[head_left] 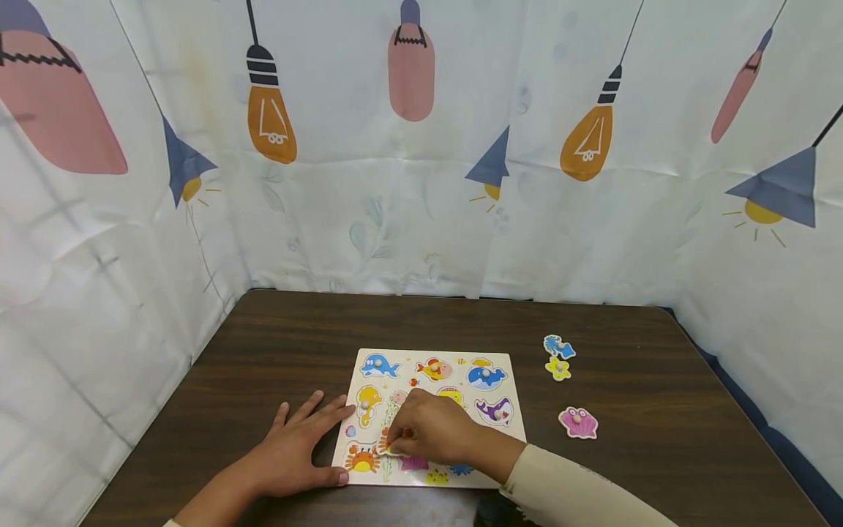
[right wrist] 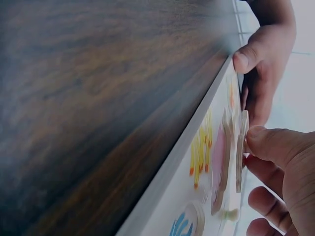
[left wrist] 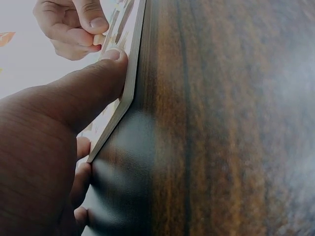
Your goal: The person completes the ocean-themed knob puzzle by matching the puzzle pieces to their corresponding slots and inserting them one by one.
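My right hand is over the lower middle of a white sea-animal puzzle board. Its thumb and fingertips pinch the knob of an orange crab puzzle piece, mostly hidden in the head view. In the right wrist view the piece is seen edge-on, close over the board. My left hand spreads along the board's left side, fingers fairly straight, fingertips and thumb at its edge. Left of the held piece lies the crab picture in the board's corner.
Right of the board on the dark wooden table lie a blue piece, a yellow star-shaped piece and a pink shell piece. Knobbed pieces such as a seahorse and a whale sit in the board. A printed curtain hangs behind.
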`<state>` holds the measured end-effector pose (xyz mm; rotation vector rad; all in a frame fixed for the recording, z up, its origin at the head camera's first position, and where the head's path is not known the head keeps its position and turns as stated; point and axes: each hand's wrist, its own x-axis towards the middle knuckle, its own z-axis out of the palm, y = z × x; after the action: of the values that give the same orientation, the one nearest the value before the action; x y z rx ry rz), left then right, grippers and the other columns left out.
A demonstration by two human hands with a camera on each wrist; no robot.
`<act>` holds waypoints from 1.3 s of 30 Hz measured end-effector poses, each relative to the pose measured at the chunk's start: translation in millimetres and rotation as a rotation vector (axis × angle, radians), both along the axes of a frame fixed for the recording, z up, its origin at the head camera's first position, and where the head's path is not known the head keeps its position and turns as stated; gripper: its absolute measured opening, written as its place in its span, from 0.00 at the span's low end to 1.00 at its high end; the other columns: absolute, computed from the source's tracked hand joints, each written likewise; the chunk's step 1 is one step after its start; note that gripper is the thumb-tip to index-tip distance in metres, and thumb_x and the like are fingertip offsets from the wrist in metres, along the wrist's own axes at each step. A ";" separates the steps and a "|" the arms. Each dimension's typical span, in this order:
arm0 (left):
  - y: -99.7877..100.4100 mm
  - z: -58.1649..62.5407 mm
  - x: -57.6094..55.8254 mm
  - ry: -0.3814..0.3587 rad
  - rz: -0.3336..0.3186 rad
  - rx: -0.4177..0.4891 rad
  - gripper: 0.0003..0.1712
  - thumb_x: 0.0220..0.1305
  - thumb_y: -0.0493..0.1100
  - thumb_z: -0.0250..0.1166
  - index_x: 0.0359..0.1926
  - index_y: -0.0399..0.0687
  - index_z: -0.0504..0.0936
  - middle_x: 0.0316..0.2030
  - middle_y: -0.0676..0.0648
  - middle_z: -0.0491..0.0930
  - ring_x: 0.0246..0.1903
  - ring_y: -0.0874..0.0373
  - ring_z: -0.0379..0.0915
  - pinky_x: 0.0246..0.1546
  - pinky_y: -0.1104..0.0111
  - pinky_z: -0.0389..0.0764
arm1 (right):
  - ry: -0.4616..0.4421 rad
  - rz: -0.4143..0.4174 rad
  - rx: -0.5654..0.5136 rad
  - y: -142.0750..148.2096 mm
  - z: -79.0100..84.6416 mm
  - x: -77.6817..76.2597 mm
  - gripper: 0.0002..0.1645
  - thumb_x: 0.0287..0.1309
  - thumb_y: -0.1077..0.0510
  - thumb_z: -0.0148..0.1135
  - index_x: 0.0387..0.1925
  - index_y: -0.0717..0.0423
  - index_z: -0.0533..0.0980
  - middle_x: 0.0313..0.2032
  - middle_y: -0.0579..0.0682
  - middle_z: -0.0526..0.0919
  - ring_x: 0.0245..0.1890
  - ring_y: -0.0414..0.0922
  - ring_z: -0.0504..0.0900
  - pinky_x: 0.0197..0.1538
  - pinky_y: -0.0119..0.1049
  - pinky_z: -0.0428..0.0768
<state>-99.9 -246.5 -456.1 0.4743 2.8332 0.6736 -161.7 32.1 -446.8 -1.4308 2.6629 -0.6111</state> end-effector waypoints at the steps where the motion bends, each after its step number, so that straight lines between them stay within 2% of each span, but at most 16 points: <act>1: 0.0 0.1 0.0 0.000 0.001 -0.001 0.56 0.48 0.78 0.71 0.76 0.65 0.67 0.77 0.53 0.60 0.77 0.37 0.43 0.65 0.26 0.34 | -0.001 0.002 0.000 -1.1 -0.1 0.4 0.04 0.59 0.50 0.75 0.32 0.33 0.88 0.27 0.23 0.75 0.35 0.26 0.69 0.32 0.20 0.69; 4: 0.1 0.7 0.3 0.004 0.003 -0.003 0.56 0.48 0.78 0.71 0.76 0.65 0.67 0.77 0.52 0.61 0.77 0.37 0.43 0.65 0.25 0.34 | 0.000 0.015 -0.003 -4.5 -0.3 1.7 0.04 0.60 0.50 0.75 0.32 0.33 0.88 0.27 0.22 0.75 0.35 0.26 0.69 0.32 0.20 0.69; 7: 0.3 1.0 0.4 0.010 0.003 -0.002 0.56 0.48 0.78 0.70 0.76 0.65 0.67 0.77 0.52 0.61 0.77 0.36 0.43 0.65 0.25 0.34 | 0.015 0.038 -0.009 -8.4 -0.5 2.6 0.03 0.60 0.50 0.75 0.33 0.34 0.88 0.26 0.22 0.75 0.35 0.25 0.68 0.38 0.20 0.72; 10: 0.3 0.9 0.5 0.014 0.001 -0.001 0.56 0.48 0.78 0.70 0.76 0.65 0.68 0.77 0.52 0.61 0.77 0.36 0.43 0.64 0.25 0.35 | 0.025 0.055 -0.013 -12.8 -1.1 3.5 0.03 0.60 0.51 0.75 0.33 0.35 0.89 0.25 0.21 0.76 0.34 0.25 0.68 0.55 0.26 0.74; 14: 0.1 0.2 0.7 0.019 -0.001 0.002 0.56 0.47 0.78 0.70 0.76 0.65 0.68 0.77 0.52 0.61 0.77 0.36 0.43 0.64 0.25 0.35 | 0.016 0.059 -0.005 -17.7 -3.1 5.2 0.03 0.59 0.50 0.76 0.33 0.34 0.89 0.25 0.22 0.76 0.34 0.24 0.67 0.49 0.24 0.75; 17: -0.2 -0.3 0.8 0.023 -0.002 0.006 0.56 0.47 0.78 0.70 0.76 0.65 0.67 0.77 0.52 0.61 0.77 0.36 0.44 0.64 0.25 0.34 | 0.009 0.065 0.002 -20.4 -5.0 6.8 0.02 0.59 0.49 0.75 0.34 0.34 0.89 0.26 0.23 0.75 0.34 0.24 0.67 0.34 0.20 0.68; 25: -0.7 -1.3 1.1 0.031 -0.004 0.010 0.56 0.47 0.78 0.71 0.76 0.65 0.67 0.77 0.53 0.61 0.77 0.36 0.44 0.64 0.25 0.35 | 0.024 0.086 0.012 -28.6 -6.3 8.9 0.03 0.62 0.46 0.73 0.35 0.35 0.89 0.27 0.23 0.76 0.36 0.24 0.68 0.32 0.18 0.66; 31: -0.6 -0.9 0.6 0.024 -0.007 0.014 0.56 0.48 0.78 0.71 0.76 0.64 0.67 0.77 0.52 0.61 0.77 0.36 0.43 0.64 0.25 0.35 | 0.038 0.105 0.016 -37.2 -5.1 10.2 0.01 0.61 0.48 0.74 0.35 0.34 0.89 0.26 0.23 0.76 0.35 0.23 0.69 0.34 0.17 0.66; 39: -1.1 -1.6 0.0 0.025 -0.010 0.019 0.57 0.47 0.78 0.71 0.76 0.64 0.67 0.77 0.51 0.61 0.77 0.35 0.44 0.64 0.25 0.35 | 0.068 0.093 0.037 -43.5 -5.6 12.5 0.03 0.60 0.48 0.75 0.34 0.31 0.88 0.26 0.22 0.75 0.36 0.24 0.68 0.31 0.18 0.65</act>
<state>-99.9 -247.6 -457.7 0.5037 2.8482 0.6984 -149.2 -11.4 -452.4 -1.5825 2.6243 -0.5111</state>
